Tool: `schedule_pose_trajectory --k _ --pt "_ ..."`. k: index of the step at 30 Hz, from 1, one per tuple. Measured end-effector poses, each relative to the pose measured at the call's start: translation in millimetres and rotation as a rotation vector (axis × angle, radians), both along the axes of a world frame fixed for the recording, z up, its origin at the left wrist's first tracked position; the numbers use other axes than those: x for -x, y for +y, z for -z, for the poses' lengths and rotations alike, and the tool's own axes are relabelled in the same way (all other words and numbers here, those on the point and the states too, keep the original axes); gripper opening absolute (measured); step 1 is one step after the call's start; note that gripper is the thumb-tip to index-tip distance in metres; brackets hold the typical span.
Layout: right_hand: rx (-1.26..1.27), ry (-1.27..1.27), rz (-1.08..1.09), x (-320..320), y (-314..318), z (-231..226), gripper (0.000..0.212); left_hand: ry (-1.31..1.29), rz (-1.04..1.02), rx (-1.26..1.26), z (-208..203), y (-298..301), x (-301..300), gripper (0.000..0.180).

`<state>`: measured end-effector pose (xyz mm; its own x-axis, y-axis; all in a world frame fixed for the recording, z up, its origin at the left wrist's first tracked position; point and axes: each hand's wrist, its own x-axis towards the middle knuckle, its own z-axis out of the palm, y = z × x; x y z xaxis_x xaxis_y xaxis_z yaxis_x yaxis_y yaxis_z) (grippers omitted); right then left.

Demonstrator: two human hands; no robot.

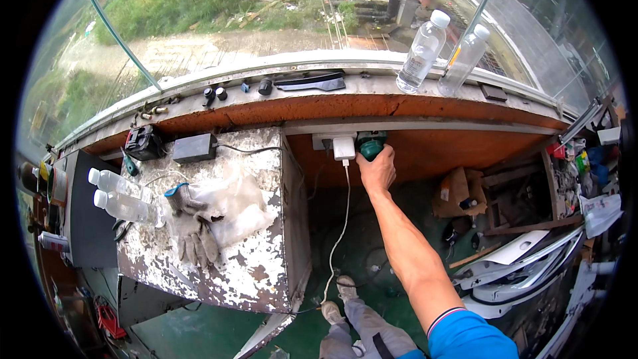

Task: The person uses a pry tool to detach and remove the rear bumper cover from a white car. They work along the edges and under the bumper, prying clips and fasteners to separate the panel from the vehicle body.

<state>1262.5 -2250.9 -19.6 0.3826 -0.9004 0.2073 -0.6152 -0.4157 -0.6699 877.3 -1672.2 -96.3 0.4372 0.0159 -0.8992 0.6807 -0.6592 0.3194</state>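
My right hand [377, 171] reaches forward to the orange wall below the windowsill. Its fingers are closed around a dark green, rounded object [370, 148] whose exact kind I cannot make out; the hand covers part of it. Just left of that object, a white charger plug [343, 148] sits at a white socket [321, 141] on the wall. From the plug a white cable [342, 233] hangs down toward the floor by my feet. My left hand does not show.
A paint-chipped cabinet [256, 276] at left bears grey work gloves [198, 242], a plastic bag [247, 209], water bottles [127, 207], a grey box [194, 149] and a black battery [143, 143]. More bottles [423, 53] stand on the sill. Lower right are a cardboard box [448, 193] and car-part-like panels [512, 272].
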Motion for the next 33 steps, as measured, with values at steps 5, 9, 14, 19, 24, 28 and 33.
schedule_pose_trajectory --k 5,9,14,19,24,28,33 --pt "0.054 -0.039 0.002 -1.0 -0.4 4.9 0.070 0.055 -0.008 0.076 -12.9 -23.3 -20.3 0.045" --pt "0.092 -0.095 -0.004 0.9 0.4 15.2 0.071 0.077 -0.027 0.073 -39.9 -51.3 -43.1 0.047" --pt "0.059 -0.174 0.004 3.5 2.8 30.1 0.074 0.086 -0.028 0.026 -35.6 -47.1 -41.4 0.048" --pt "0.077 -0.177 -0.071 10.9 1.8 33.7 0.077 0.012 0.008 -0.007 -11.8 -21.4 -21.1 0.039" --pt "0.105 -0.241 -0.093 12.0 -0.2 31.1 0.076 0.023 0.001 0.050 23.1 2.5 -10.6 0.026" --pt "0.132 -0.217 -0.098 9.9 -1.4 30.0 0.075 0.066 0.039 -0.005 18.8 -7.7 -22.0 0.026" --pt "0.163 -0.233 -0.085 10.4 -7.2 32.7 0.075 0.035 0.016 0.028 -17.6 -40.0 -48.3 0.033"
